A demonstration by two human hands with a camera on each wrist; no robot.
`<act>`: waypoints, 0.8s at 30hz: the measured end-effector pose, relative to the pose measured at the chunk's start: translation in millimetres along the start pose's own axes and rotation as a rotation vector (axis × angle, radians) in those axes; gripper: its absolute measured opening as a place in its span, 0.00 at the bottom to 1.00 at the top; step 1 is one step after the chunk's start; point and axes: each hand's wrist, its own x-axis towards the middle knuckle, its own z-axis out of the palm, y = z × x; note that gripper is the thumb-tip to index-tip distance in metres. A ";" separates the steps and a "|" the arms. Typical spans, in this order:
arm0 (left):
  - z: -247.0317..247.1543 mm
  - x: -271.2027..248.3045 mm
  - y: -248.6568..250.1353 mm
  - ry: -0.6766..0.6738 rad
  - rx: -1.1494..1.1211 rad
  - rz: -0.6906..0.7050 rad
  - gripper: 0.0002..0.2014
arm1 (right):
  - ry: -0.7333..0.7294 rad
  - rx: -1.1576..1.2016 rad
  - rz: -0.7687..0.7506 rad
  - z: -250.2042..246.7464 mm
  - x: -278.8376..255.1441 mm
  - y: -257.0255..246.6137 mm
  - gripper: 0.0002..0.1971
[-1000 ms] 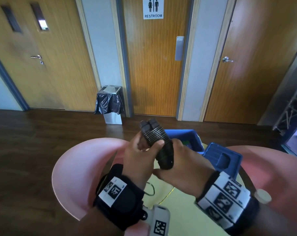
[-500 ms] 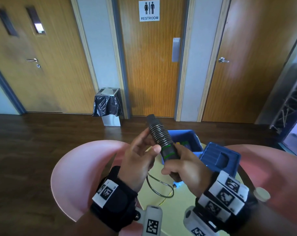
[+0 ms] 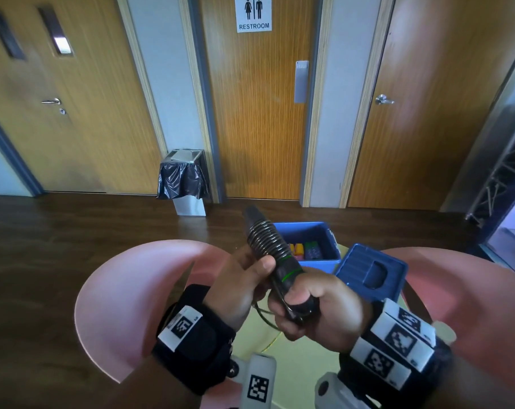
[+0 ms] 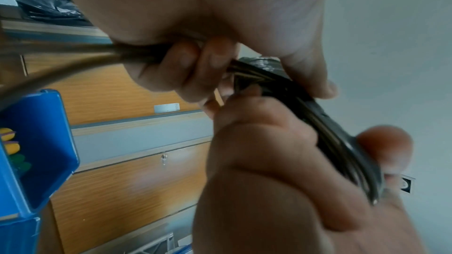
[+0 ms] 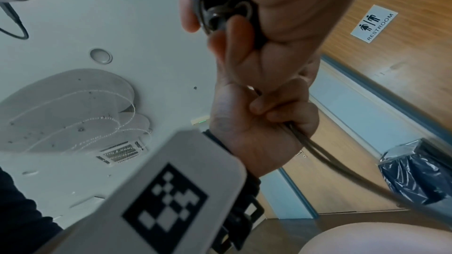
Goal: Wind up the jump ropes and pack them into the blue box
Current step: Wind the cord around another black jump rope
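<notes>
A black jump rope (image 3: 266,242), its two handles side by side with cord coiled round their upper part, slants up above the table. My right hand (image 3: 297,296) grips the handles' lower ends (image 5: 220,14). My left hand (image 3: 259,270) presses its thumb against the coils, and its fingers (image 4: 190,65) curl round loose cord strands (image 5: 318,154). A short loop of cord (image 3: 262,314) hangs between my wrists. Just behind the rope stands the blue box (image 3: 328,234), lidless, with coloured items (image 3: 305,249) inside.
The blue lid (image 3: 371,270) lies to the right of the box on the yellow-green round table (image 3: 297,367). Pink chairs (image 3: 126,290) stand at the left and right of the table. A lined bin (image 3: 184,178) stands by the far doors.
The handles turned from pointing at me to slanting up and left. My right hand slid down to their lower ends. The hanging cord loop has grown shorter.
</notes>
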 end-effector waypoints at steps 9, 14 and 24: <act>66.9 20.8 -31.1 0.094 0.225 0.022 0.10 | 0.300 -0.321 0.022 -65.7 -35.5 -20.0 0.09; 104.5 35.3 -50.5 0.088 0.243 0.054 0.21 | 0.323 -0.052 -0.013 -106.2 -62.8 -26.0 0.15; 161.5 39.6 -91.8 -0.017 0.006 0.014 0.33 | 0.027 0.495 0.099 -166.2 -104.5 -30.8 0.24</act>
